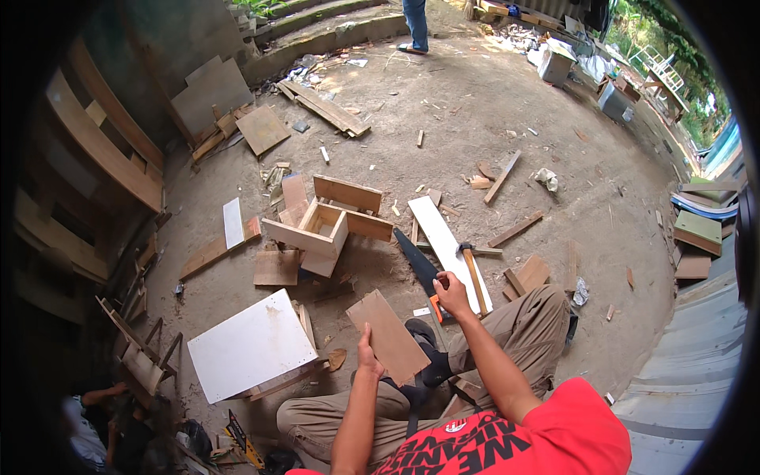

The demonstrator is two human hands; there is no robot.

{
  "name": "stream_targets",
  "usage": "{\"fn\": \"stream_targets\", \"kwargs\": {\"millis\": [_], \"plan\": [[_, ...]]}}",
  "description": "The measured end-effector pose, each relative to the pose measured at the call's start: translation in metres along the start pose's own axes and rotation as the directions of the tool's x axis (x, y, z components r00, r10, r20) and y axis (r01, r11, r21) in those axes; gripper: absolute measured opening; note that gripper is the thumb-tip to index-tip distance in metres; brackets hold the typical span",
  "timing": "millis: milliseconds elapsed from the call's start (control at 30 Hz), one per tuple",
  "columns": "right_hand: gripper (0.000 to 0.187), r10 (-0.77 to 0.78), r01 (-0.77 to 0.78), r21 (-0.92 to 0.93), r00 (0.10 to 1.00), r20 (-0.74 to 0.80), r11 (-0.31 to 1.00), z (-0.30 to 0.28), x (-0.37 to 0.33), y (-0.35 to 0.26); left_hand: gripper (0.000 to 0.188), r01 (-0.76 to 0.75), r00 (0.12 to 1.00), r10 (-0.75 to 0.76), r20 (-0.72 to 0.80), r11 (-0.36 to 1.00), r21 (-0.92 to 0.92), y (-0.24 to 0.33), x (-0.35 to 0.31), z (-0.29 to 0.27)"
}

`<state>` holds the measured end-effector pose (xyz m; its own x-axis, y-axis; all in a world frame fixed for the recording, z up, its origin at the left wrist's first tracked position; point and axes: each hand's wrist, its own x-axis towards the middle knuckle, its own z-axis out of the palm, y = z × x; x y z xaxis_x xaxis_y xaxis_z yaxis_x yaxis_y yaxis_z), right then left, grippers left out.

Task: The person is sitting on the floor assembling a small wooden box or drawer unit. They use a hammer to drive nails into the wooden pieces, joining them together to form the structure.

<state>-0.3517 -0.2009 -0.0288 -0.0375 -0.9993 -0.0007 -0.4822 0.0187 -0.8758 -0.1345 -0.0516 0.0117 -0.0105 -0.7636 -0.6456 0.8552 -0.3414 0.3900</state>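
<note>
My left hand point(368, 354) grips a thin brown plywood piece point(389, 336) by its left edge, tilted above my lap. Over the handle end of a handsaw point(417, 263), my right hand point(454, 294) is closed with fingertips pinched together. Whatever it holds, if anything, is too small to make out. The saw has a dark blade and an orange and black handle, lying on the ground. Just right of it, a hammer point(475, 277) with a wooden handle rests on a long white board point(435, 226).
A partly built wooden box frame point(323, 226) stands ahead. Left of my knees lies a white panel point(253, 346) on wood pieces. Planks point(324, 107) and offcuts litter the dirt floor. Another person's legs point(416, 28) show at the far side; someone else point(99, 423) is at lower left.
</note>
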Motion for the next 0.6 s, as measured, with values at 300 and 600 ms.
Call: {"fn": "stream_targets", "kwargs": {"millis": [300, 600], "plan": [[0.029, 0.109, -0.101, 0.131, 0.992, -0.060, 0.986, -0.088, -0.005, 0.067, 0.056, -0.061, 0.994, 0.077, -0.076, 0.980, 0.191, -0.052, -0.009, 0.051], [0.038, 0.435, -0.305, -0.535, 0.891, 0.132, 0.788, -0.085, -0.031, 0.169, 0.050, -0.199, 0.978, 0.210, -0.011, 0.943, 0.267, -0.090, 0.020, 0.069]]}}
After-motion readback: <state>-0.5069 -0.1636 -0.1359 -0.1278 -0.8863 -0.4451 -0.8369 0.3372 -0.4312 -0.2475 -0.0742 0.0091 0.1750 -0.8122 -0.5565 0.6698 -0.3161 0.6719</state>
